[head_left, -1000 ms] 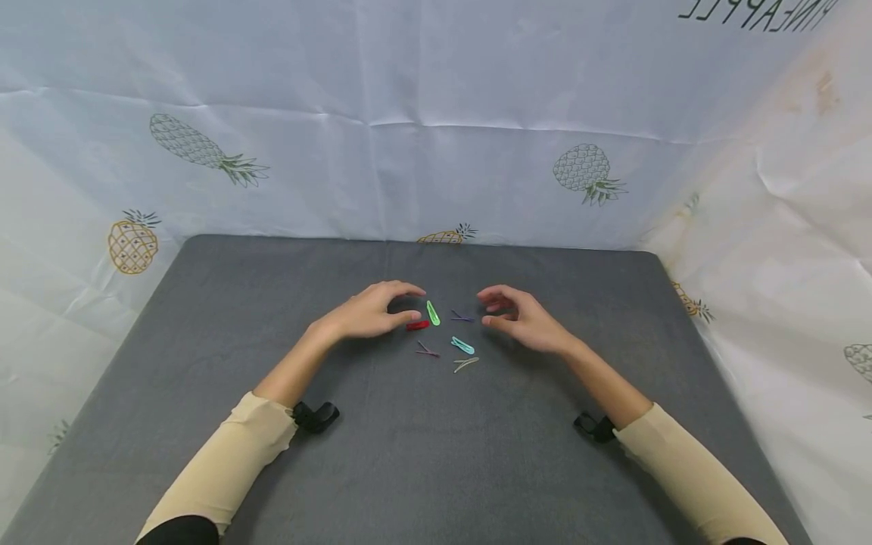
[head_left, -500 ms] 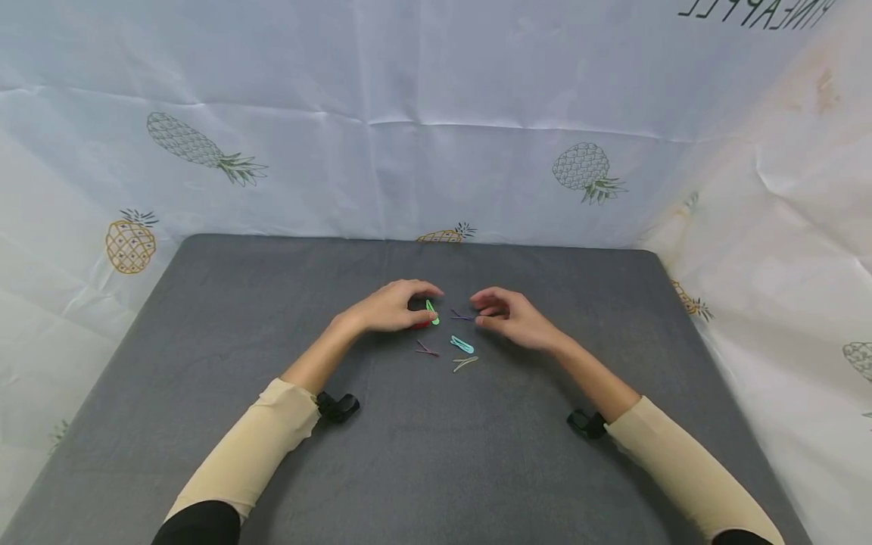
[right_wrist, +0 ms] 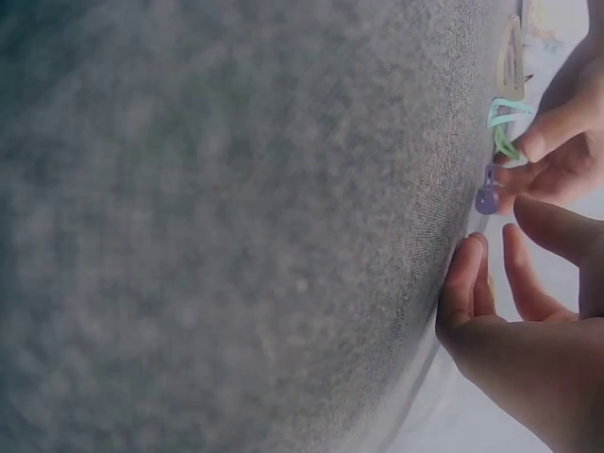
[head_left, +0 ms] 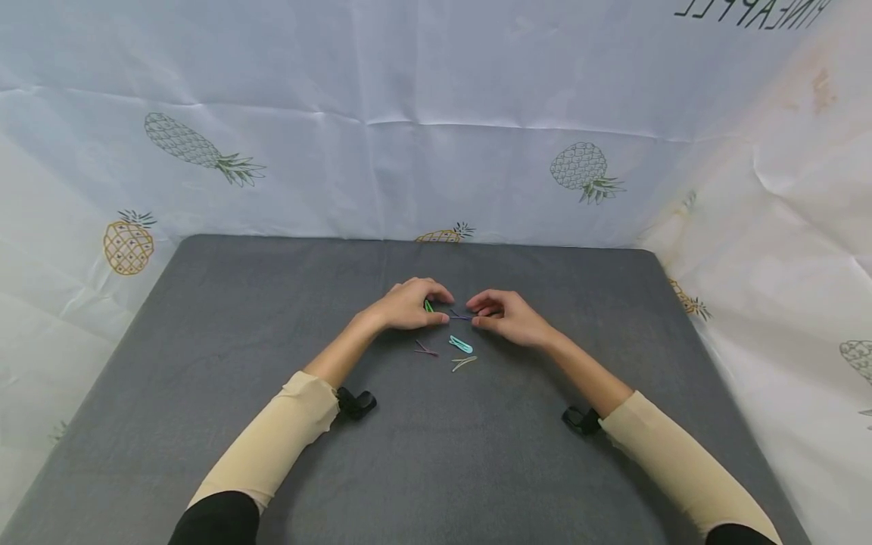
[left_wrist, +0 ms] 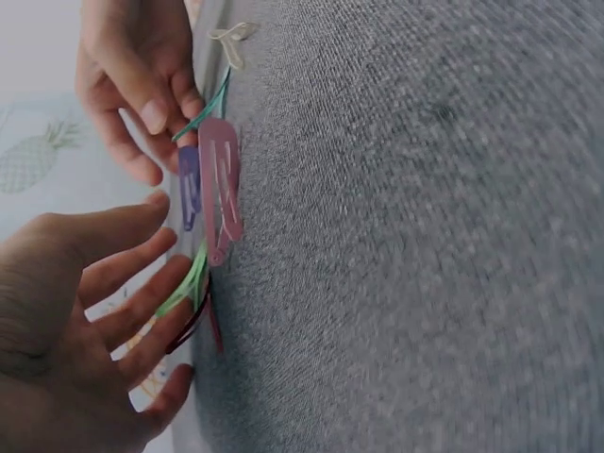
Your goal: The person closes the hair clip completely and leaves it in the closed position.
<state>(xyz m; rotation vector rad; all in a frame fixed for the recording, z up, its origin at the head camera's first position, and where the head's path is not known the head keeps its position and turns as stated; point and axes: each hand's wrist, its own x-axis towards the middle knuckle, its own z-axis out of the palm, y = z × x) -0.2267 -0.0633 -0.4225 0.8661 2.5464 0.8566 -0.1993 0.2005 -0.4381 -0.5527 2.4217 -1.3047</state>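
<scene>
Several snap hair clips lie spread on the grey table. My left hand [head_left: 410, 304] hovers over the green hair clip [head_left: 428, 306], fingers loosely bent and thumb apart from them. Below the green one, the red hair clip [left_wrist: 193, 330] shows dark in the left wrist view; my left hand covers it in the head view. Between both hands lies the purple hair clip [head_left: 460, 318], near the left fingertips. My right hand [head_left: 509, 318] is just right of it, thumb and fingers apart with nothing between them.
Nearer the body lie a turquoise hair clip [head_left: 461, 344], a pink hair clip [head_left: 426, 349] and a cream hair clip [head_left: 465, 362]. The grey table [head_left: 436, 454] reaches back to a white pineapple-print cloth [head_left: 409, 174] hanging behind and at the sides.
My left hand has moved right, over the red and green hair clips, towards the purple one. My right hand has shifted slightly left. The clips look unmoved.
</scene>
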